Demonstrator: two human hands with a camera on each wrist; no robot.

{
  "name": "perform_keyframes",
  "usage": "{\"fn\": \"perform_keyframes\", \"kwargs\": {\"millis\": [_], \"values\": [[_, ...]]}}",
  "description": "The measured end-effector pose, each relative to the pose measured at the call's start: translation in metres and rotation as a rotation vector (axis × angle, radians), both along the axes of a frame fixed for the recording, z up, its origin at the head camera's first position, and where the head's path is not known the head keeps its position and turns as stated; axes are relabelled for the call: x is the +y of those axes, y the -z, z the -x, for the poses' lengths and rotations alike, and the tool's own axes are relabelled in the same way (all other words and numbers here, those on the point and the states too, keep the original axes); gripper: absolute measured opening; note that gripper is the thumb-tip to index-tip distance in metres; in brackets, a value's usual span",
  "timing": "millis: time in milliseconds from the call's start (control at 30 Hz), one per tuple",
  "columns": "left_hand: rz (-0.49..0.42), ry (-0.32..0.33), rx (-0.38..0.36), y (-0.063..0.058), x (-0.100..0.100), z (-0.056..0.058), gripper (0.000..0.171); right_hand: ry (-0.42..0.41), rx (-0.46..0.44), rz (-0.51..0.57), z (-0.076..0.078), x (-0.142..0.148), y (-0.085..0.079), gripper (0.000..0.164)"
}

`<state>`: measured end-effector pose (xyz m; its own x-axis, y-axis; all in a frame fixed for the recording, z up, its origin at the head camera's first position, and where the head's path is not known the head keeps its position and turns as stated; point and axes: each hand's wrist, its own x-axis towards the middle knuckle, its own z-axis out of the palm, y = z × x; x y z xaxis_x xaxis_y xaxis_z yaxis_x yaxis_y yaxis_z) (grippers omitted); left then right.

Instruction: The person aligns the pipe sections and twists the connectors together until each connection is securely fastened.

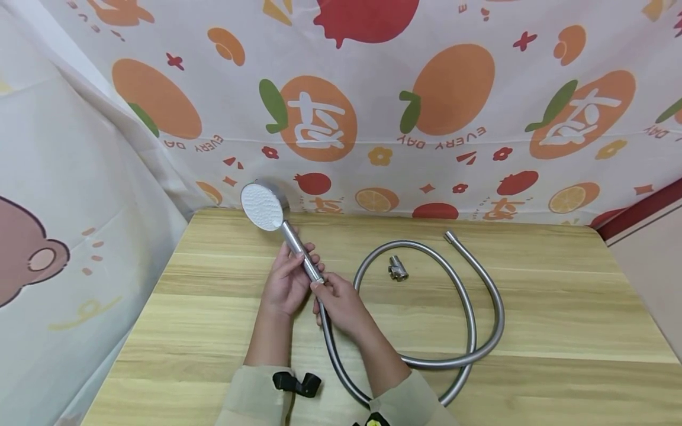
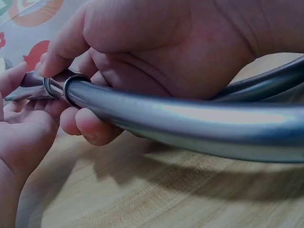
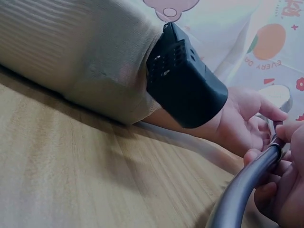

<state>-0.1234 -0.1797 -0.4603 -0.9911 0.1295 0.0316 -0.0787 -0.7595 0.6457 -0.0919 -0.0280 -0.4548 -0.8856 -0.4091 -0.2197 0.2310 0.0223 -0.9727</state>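
Observation:
A chrome shower head with a white face tilts up at the left of the table, its handle running down to the right. My left hand holds that handle from below, thumb laid along it. At the handle's lower end my right hand pinches the collar of a grey metal shower hose. In the left wrist view the hose meets the handle at a ringed joint, with the right fingers around it. From the right wrist view, both hands meet at this joint; the thread inside is hidden.
The hose loops over the wooden table, its free end lying toward the back. Inside the loop lies a small chrome tee fitting. Fruit-print cloth hangs behind the table. A black camera sits on the left wrist.

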Motion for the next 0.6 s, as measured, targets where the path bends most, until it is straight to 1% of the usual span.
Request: {"fn": "perform_keyframes", "kwargs": {"millis": [100, 200, 300, 433, 533, 600], "values": [[0.02, -0.004, -0.005, -0.0009, 0.0001, -0.0016, 0.06, -0.018, 0.009, -0.019, -0.0004, -0.0009, 0.0003, 0.032], [0.049, -0.003, -0.013, -0.0019, 0.0015, -0.003, 0.056, -0.036, 0.002, -0.011, -0.0003, -0.0022, 0.0005, 0.03], [0.053, 0.001, 0.002, -0.0027, 0.0026, -0.0033, 0.051, -0.046, -0.017, -0.001, -0.0005, -0.0032, 0.0007, 0.035], [0.049, 0.01, 0.019, -0.0027, 0.0033, -0.0033, 0.05, -0.022, -0.031, -0.001, -0.0008, -0.0034, -0.0002, 0.045], [0.057, 0.008, 0.008, -0.0022, 0.0033, -0.0032, 0.053, -0.004, -0.032, 0.002, -0.001, -0.0033, -0.0008, 0.044], [0.067, 0.003, -0.004, -0.0018, 0.0031, -0.0029, 0.055, -0.007, -0.032, -0.007, -0.0014, -0.0029, -0.0011, 0.041]]}}
